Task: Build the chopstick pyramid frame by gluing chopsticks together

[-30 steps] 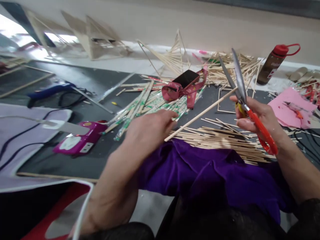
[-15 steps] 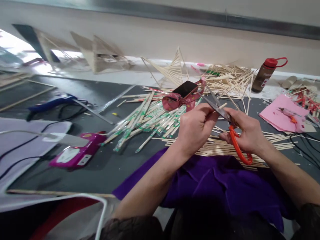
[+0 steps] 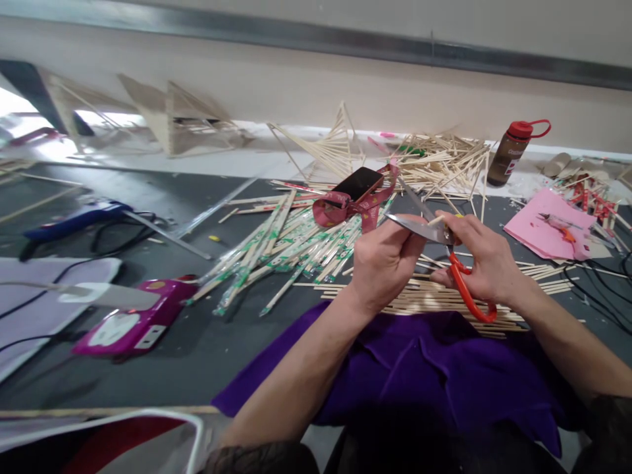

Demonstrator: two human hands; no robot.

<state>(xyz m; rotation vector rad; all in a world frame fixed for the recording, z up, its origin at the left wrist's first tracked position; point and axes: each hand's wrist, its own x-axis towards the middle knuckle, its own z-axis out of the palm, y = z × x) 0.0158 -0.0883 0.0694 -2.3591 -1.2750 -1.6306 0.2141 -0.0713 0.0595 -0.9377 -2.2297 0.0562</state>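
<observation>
My right hand (image 3: 486,257) grips a pair of scissors (image 3: 461,280) with orange handles, its blades spread and pointing up and left. Across the blades pokes the pale end of a wooden chopstick (image 3: 436,221), pinched in my closed left hand (image 3: 382,263); most of it is hidden by the fingers. Both hands hover over a row of loose chopsticks (image 3: 419,299) at the table's front. A purple cloth (image 3: 395,368) covers my lap and meets the table edge. Left of my hands are several chopsticks in clear wrappers with green print (image 3: 276,253).
A phone (image 3: 363,183) with a red strap lies on the wrapped chopsticks. Behind are a stick pile (image 3: 439,158) and a stick model (image 3: 328,148). Right stand a bottle (image 3: 511,155) and pink paper (image 3: 536,220). Left lie a magenta power strip (image 3: 138,316) and blue glue gun (image 3: 79,220).
The scissors have turned slightly, with the blades lying flatter over my left hand. The camera view has shifted a little, moving the table's things left and down.
</observation>
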